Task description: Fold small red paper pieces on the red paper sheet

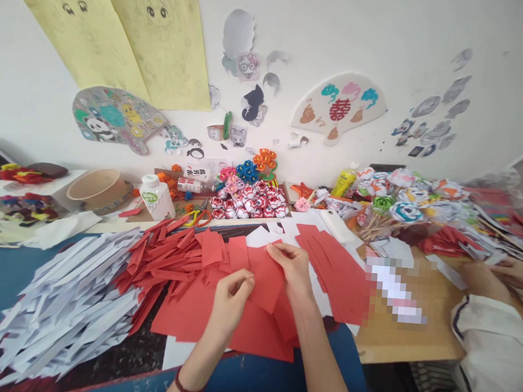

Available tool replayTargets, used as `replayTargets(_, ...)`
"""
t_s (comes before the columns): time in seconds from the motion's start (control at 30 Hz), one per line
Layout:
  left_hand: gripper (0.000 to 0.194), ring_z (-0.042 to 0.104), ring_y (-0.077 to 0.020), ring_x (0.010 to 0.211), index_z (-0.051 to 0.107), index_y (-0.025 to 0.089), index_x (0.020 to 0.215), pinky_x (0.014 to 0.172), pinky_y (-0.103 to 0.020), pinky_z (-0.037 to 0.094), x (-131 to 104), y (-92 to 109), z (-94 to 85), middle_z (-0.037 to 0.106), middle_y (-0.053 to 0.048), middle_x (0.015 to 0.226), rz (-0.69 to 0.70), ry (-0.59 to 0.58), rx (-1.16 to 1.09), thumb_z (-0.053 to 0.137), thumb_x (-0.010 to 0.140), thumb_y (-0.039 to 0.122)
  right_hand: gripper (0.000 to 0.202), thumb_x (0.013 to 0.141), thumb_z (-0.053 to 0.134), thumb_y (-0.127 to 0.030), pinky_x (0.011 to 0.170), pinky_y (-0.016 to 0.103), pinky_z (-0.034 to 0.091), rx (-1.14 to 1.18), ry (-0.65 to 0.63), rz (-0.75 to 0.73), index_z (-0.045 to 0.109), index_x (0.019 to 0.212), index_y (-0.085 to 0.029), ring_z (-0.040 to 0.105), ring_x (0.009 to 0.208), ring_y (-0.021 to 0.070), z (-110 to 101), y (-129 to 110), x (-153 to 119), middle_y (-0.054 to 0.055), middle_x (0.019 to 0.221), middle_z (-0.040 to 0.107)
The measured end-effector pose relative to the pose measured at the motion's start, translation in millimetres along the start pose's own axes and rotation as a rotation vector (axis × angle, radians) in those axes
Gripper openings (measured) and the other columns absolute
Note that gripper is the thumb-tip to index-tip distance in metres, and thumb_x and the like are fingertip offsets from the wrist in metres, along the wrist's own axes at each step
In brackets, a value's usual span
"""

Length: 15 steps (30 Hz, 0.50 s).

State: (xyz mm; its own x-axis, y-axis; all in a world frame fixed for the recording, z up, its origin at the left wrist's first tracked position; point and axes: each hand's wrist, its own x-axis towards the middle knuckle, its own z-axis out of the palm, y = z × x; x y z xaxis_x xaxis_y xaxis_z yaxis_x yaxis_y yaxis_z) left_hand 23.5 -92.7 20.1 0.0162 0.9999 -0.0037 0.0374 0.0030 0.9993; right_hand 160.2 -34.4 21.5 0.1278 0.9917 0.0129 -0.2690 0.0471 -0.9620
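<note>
A piece of red paper [264,279] is held up between my two hands, above larger red sheets [183,318] spread on the table. My left hand [232,293] is closed, thumb pressed to the fingers at the paper's left edge. With thumb and fingertips, my right hand [292,267] pinches the paper's upper right part. Left of the sheets lies a heap of folded red paper strips [161,260]. Beyond it spreads a big pile of folded white paper strips [71,308]. More red sheets [334,274] lie to the right of my right hand.
At the back stand a white bottle [157,199], scissors [197,217], red-and-white paper flowers [249,201] and a yellow bottle [344,181]. More paper flowers [406,195] are heaped at the right. A co-worker's arm [485,283] rests over the wooden table [412,347].
</note>
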Motion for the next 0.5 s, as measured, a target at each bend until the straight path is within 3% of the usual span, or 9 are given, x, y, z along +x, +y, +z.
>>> replayTargets(0.4, 0.028, 0.041, -0.0105, 0.057, 0.047, 0.017, 0.059, 0.056, -0.021, 0.033, -7.3, -4.5, -7.1, 0.043, 0.003, 0.056, 0.073, -0.005, 0.094, 0.048, 0.085, 0.028, 0.015, 0.062, 0.082, -0.034, 0.067, 0.029, 0.048, 0.045, 0.036, -0.015, 0.076, 0.07, -0.021, 0.064, 0.069, 0.0181, -3.2, 12.0, 12.6, 0.002, 0.073, 0.073)
replayTargets(0.5, 0.029, 0.042, -0.0107, 0.056, 0.046, 0.018, 0.059, 0.055, -0.021, 0.034, -14.8, -4.3, -14.1, 0.043, 0.003, 0.056, 0.099, -0.009, 0.138, 0.047, 0.086, 0.028, 0.019, 0.062, 0.082, -0.035, 0.067, 0.03, 0.048, 0.075, 0.104, -0.027, 0.076, 0.071, -0.02, 0.065, 0.07, 0.0194, -5.7, 12.6, 19.3, 0.003, 0.073, 0.073)
